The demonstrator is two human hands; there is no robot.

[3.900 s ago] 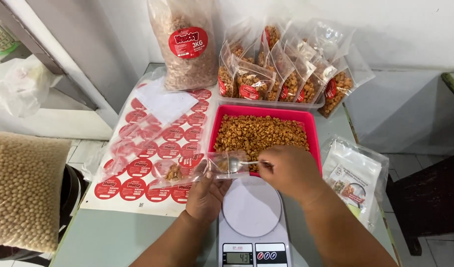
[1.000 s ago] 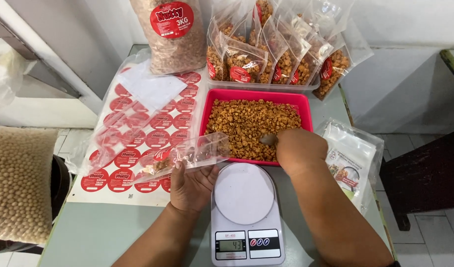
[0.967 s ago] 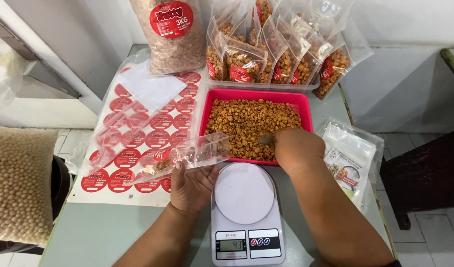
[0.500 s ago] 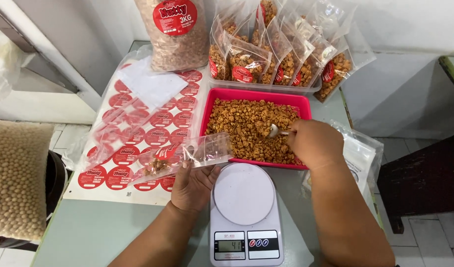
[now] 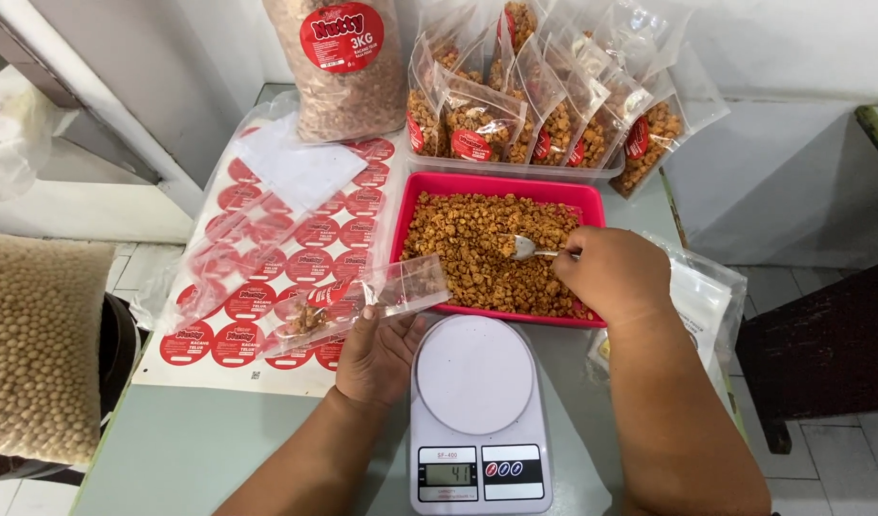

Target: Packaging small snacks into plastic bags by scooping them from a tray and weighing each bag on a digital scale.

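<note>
My left hand [image 5: 380,352] holds a clear plastic pouch [image 5: 363,304] on its side, with a few brown snack pieces at its closed end, left of a white digital kitchen scale [image 5: 477,413]. Over a red tray [image 5: 501,182] of brown coated nuts, my right hand [image 5: 613,272] grips a metal spoon [image 5: 530,250]. The spoon's bowl rests in the nuts near the tray's middle.
A sheet of round red stickers [image 5: 277,263] lies left of the tray. Behind stand a large bag of nuts [image 5: 343,67] and several filled pouches in a clear tub [image 5: 544,105]. Empty pouches [image 5: 697,306] lie at the right, a sack of pale beans [image 5: 33,344] at far left.
My right hand has shifted right and pulled the spoon back through the nuts, so its bowl now shows. The left hand keeps the pouch in about the same place.
</note>
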